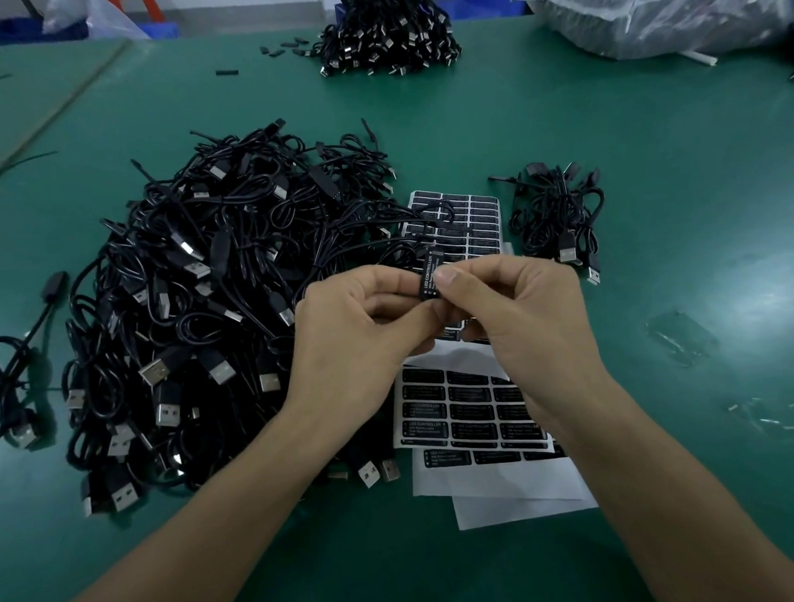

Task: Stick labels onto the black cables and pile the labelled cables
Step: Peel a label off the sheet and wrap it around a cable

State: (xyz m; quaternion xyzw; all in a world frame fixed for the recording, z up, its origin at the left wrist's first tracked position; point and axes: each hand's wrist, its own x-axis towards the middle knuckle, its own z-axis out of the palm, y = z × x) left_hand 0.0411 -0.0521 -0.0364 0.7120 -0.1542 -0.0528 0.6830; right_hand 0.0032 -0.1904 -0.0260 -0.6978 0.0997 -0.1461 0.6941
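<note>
While a matte green table point(654, 158) is filling the frame, the left hand point(355, 330) and right hand point(520, 312) are pinching a glossy black labelled controller point(429, 276) (centre frame), beside the tangled cable heap point(193, 311) at left.

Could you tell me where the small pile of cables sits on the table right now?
The small pile of cables lies right of centre on the green table, just right of the upper label sheet and beyond the right hand.
</note>
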